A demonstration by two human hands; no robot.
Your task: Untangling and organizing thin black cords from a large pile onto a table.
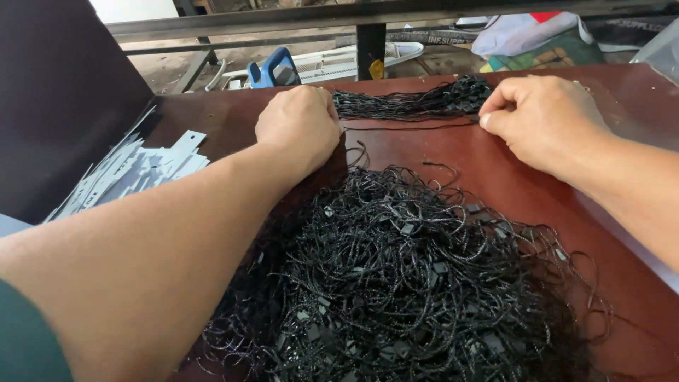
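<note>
Near the far edge of the reddish-brown bench (438,152), left hand (298,126) and right hand (543,117) fingers pinch a straightened bundle of black cords (414,103) at its ends; a tangled black cord heap (403,283) lies nearer.

A reddish-brown surface (453,159) with a smooth, slightly glossy top carries everything here. In its near middle lies a big loose heap of black string loops (403,283) with small black plastic tabs scattered through it. Toward the far edge lies a straightened bundle of black strings (417,102), laid crosswise. On the left, a fanned pile of white paper tags (134,170) rests against a dark upright panel (56,92) that borders the surface.
</note>
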